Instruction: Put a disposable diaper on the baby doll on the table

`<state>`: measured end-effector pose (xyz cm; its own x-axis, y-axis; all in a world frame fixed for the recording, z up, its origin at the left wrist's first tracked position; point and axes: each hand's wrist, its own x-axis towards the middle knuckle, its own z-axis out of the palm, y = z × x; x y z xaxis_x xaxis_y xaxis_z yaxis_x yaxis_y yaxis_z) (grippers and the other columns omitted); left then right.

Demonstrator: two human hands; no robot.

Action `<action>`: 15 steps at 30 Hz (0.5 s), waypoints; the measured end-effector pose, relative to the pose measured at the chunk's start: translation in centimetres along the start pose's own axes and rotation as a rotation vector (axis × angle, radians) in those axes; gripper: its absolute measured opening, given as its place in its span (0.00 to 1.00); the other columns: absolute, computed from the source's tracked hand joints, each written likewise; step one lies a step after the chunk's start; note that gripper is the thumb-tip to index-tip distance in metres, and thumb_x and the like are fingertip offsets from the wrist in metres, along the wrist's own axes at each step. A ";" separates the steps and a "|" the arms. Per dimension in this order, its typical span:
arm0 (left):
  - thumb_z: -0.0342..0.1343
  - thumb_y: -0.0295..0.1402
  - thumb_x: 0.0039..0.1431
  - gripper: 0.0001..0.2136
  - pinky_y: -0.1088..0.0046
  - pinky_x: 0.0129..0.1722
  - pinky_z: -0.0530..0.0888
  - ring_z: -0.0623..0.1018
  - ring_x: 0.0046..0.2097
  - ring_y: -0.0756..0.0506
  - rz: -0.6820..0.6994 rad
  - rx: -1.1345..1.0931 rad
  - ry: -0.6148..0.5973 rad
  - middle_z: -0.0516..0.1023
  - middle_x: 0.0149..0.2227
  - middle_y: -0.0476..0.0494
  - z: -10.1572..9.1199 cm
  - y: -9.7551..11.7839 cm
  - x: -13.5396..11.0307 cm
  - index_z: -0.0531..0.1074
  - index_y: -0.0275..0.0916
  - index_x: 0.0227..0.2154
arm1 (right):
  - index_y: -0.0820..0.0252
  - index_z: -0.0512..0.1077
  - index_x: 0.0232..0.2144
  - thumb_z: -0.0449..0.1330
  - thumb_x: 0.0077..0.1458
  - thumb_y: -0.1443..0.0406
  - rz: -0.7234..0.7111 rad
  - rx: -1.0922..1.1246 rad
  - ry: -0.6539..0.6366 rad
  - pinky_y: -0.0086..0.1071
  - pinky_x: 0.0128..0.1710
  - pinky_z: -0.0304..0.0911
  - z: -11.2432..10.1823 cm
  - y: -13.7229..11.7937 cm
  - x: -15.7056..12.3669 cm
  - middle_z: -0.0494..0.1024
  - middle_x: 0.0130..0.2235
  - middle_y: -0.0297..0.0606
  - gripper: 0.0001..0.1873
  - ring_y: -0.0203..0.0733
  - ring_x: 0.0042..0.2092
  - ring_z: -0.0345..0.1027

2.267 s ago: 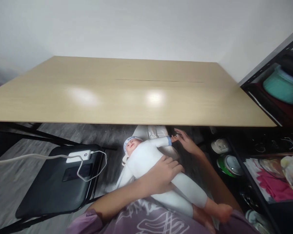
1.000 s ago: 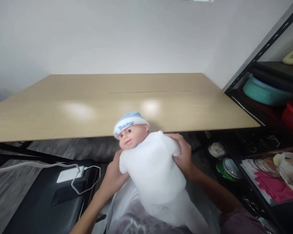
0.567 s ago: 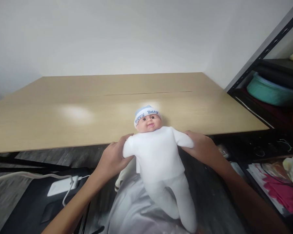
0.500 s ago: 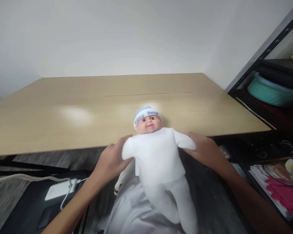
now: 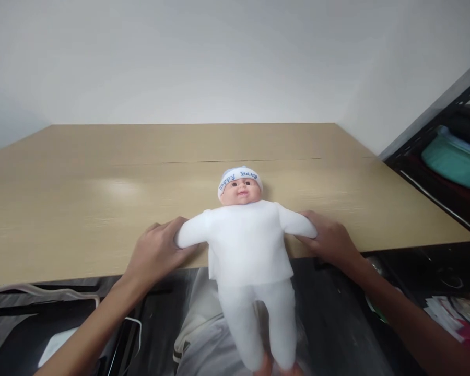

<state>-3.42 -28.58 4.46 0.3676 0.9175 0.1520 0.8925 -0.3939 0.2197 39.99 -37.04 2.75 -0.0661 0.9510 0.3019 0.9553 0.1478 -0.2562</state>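
Note:
A baby doll (image 5: 247, 239) in a white suit and a blue-and-white cap faces me, its head and chest over the near edge of the light wooden table (image 5: 102, 198) and its legs hanging below that edge. My left hand (image 5: 153, 254) is closed round the doll's arm on the left. My right hand (image 5: 328, 239) is closed round the doll's other arm. Both arms are held out sideways.
A black metal shelf rack (image 5: 434, 172) stands at the right with a teal container (image 5: 454, 159) on it. Below the table edge lie a white cable (image 5: 39, 292), a dark chair seat and pale cloth (image 5: 203, 324). A white wall rises behind the table.
The doll was lifted from my lap, turned upright to face me, and carried forward onto the table's near edge. My hands shifted from its torso to its outstretched arms.

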 end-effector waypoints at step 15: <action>0.54 0.66 0.67 0.29 0.59 0.40 0.72 0.83 0.44 0.30 0.038 0.115 0.155 0.84 0.38 0.34 4.1 -6.2 12.8 0.75 0.42 0.41 | 0.55 0.79 0.46 0.63 0.65 0.45 0.074 0.004 0.040 0.40 0.35 0.62 6.6 3.5 13.1 0.87 0.41 0.45 0.22 0.57 0.40 0.80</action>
<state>-3.22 -14.18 1.04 0.3651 0.8791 0.3064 0.9059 -0.4114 0.1008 40.51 -22.25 -0.23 0.0161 0.9478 0.3185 0.9559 0.0787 -0.2828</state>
